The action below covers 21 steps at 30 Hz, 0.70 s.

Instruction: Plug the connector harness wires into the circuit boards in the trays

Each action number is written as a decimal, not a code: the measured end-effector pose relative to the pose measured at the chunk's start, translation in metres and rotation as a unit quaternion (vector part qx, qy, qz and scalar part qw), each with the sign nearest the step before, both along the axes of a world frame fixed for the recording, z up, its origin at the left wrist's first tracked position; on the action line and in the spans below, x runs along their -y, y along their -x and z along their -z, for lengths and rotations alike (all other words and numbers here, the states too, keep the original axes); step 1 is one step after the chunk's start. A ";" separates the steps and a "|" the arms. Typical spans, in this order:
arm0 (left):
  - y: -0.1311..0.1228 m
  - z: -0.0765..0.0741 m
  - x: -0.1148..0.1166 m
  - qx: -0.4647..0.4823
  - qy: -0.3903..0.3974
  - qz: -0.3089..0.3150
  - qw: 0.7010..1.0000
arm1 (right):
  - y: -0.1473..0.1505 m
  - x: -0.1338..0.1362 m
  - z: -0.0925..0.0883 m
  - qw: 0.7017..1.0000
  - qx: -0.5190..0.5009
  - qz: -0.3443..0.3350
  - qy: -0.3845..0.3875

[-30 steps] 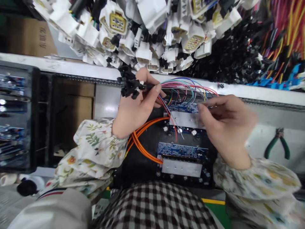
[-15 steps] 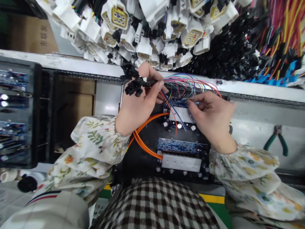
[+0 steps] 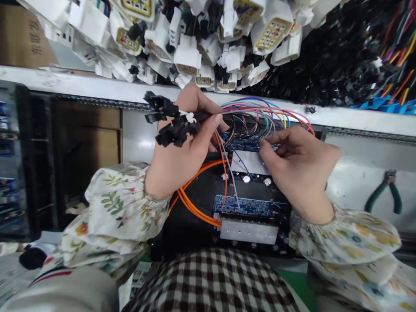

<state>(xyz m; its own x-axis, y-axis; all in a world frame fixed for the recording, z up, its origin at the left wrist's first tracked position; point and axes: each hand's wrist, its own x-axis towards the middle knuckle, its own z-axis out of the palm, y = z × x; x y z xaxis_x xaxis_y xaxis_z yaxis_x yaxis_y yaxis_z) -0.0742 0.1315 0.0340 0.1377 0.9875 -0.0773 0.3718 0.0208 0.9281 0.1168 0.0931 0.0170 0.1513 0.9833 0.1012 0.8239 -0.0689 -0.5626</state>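
Observation:
My left hand (image 3: 185,147) is closed round a wire bundle, with black connectors (image 3: 170,119) sticking out to its left. Coloured wires (image 3: 269,104) arc from it to the right, over the upper blue circuit board (image 3: 240,145). Loose orange, grey and blue wire ends hang below that hand. My right hand (image 3: 295,164) is pinched at the upper board's right part, beside the silver heat sink (image 3: 245,162); what its fingertips hold is too small to make out. A lower circuit board (image 3: 247,206) with another silver plate (image 3: 248,230) lies nearer my body.
White connectors (image 3: 188,58) and a heap of black ones (image 3: 318,65) lie beyond the white ledge (image 3: 130,93). Green-handled pliers (image 3: 386,190) rest at the right. Thick orange cables (image 3: 191,208) curve left of the boards. A black tray (image 3: 19,160) stands at the far left.
The view has shifted closer. The loose wire ends under my left hand have spread, a grey one now showing, and reach toward the lower board. My right hand stays pinched by the upper board.

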 end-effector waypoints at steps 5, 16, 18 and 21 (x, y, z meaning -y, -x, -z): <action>-0.002 0.000 0.002 0.029 -0.021 -0.014 0.999 | 0.001 -0.001 0.001 1.000 -0.009 0.002 0.005; 0.000 0.005 0.001 -0.036 -0.001 0.004 0.999 | 0.005 -0.005 0.002 0.998 0.051 -0.036 -0.031; 0.000 0.005 0.001 -0.042 0.009 0.001 0.999 | 0.005 -0.002 -0.005 0.997 0.074 -0.030 -0.013; -0.001 0.000 0.001 -0.050 0.028 0.001 0.998 | 0.007 0.006 -0.020 0.992 0.079 -0.101 -0.009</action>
